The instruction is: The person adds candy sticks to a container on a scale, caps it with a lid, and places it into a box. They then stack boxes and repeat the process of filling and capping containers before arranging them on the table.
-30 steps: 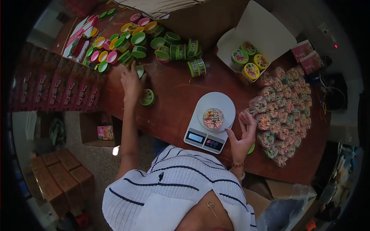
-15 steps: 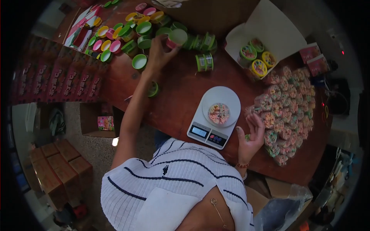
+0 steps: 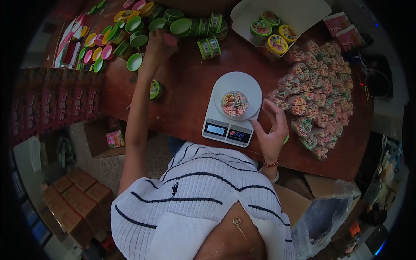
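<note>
My left hand (image 3: 157, 50) is stretched out to the far left of the brown table (image 3: 190, 95), fingers closed around a small pink cup (image 3: 170, 40) beside a heap of green tubs and lids (image 3: 182, 25). My right hand (image 3: 271, 130) hovers with fingers spread just right of a white kitchen scale (image 3: 216, 125). A clear cup of coloured candy sticks (image 3: 234, 104) stands on the scale's round plate. A green lid (image 3: 286, 139) peeks out from under the right hand.
Several bundles of candy sticks (image 3: 318, 99) cover the table's right side. An open white box (image 3: 299, 13) at the back holds filled tubs (image 3: 277, 43). One labelled tub (image 3: 154, 89) lies near the left edge. Brown cartons (image 3: 76, 199) sit on the floor.
My left hand swept from the table's left edge up to the tub heap and took a pink cup. The right hand moved closer to the scale. The view shifted so everything sits lower.
</note>
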A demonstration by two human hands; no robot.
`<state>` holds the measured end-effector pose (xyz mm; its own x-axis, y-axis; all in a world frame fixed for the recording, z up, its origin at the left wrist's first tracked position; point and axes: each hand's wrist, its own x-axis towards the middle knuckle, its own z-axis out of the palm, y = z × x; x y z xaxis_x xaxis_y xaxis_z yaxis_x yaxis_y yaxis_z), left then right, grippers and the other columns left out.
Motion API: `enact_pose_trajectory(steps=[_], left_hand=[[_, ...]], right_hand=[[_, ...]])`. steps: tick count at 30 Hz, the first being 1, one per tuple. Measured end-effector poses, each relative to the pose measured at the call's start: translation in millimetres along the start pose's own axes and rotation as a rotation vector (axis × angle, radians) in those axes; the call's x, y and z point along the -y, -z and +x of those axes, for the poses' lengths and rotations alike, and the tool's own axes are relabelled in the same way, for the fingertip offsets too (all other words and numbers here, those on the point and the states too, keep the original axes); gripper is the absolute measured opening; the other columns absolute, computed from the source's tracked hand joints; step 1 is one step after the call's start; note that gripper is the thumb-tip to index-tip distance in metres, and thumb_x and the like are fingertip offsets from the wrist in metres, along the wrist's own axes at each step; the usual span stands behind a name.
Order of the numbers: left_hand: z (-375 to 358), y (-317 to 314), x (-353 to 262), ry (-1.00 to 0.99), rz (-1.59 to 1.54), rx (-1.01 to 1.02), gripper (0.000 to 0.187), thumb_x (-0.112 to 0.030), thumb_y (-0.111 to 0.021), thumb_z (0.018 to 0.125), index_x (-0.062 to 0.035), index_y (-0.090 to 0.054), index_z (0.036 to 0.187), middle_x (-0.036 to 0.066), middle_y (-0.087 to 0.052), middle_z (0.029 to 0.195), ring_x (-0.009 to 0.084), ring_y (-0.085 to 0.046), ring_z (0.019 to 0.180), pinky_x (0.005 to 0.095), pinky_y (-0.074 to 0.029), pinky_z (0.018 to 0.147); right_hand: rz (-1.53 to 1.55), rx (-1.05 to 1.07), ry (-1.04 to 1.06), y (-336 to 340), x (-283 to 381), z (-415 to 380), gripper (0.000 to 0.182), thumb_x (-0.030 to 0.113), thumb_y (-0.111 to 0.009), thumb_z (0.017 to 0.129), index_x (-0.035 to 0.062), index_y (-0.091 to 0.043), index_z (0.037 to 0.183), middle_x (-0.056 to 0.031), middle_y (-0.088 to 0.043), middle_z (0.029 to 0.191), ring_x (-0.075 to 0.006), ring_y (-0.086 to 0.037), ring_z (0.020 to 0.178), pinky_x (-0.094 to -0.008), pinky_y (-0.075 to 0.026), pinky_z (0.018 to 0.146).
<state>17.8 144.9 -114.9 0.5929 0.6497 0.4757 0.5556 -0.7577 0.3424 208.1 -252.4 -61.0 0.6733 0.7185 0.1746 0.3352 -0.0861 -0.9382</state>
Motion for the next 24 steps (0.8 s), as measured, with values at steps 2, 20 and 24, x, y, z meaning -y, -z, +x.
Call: enact_pose_trajectory(steps=[2,20,24], left_hand=[[-12.1,30.4,-30.3,0.096,0.090,0.157,0.069,-0.022,-0.089,0.076,0.0047,-0.047,0.124,0.028,-0.064,0.112,0.0477,-0.063,0.105,0.0530,-0.053,0.088],[-47.1,51.4,-234.3,0.266,-1.618,0.153,0.060,-0.035,-0.065,0.103,0.0006,-0.047,0.148,0.014,-0.066,0.122,0.0185,-0.063,0.118,0.0334,-0.050,0.103],[-35.8,55.3,-242.9,0.047,-1.180,0.223,0.035,-0.020,-0.054,0.107,0.0012,-0.067,0.131,0.011,-0.070,0.115,0.0174,-0.066,0.109,0.0320,-0.051,0.097]], right_hand=[[-0.089,0.117,0.044,-5.1,5.9,2.8,0.073,0.005,-0.092,0.070,0.0001,-0.059,0.135,-0.0171,-0.063,0.135,-0.0320,-0.062,0.129,-0.0402,-0.052,0.109],[0.446,0.180,0.010,-29.5,25.1,29.8,0.074,0.011,-0.084,0.074,-0.0011,-0.050,0.138,-0.0130,-0.051,0.135,-0.0219,-0.054,0.129,-0.0355,-0.047,0.107],[0.148,0.086,0.171,-28.3,26.6,28.7,0.073,0.013,-0.090,0.073,0.0005,-0.052,0.134,-0.0115,-0.058,0.127,-0.0223,-0.061,0.118,-0.0379,-0.050,0.104]])
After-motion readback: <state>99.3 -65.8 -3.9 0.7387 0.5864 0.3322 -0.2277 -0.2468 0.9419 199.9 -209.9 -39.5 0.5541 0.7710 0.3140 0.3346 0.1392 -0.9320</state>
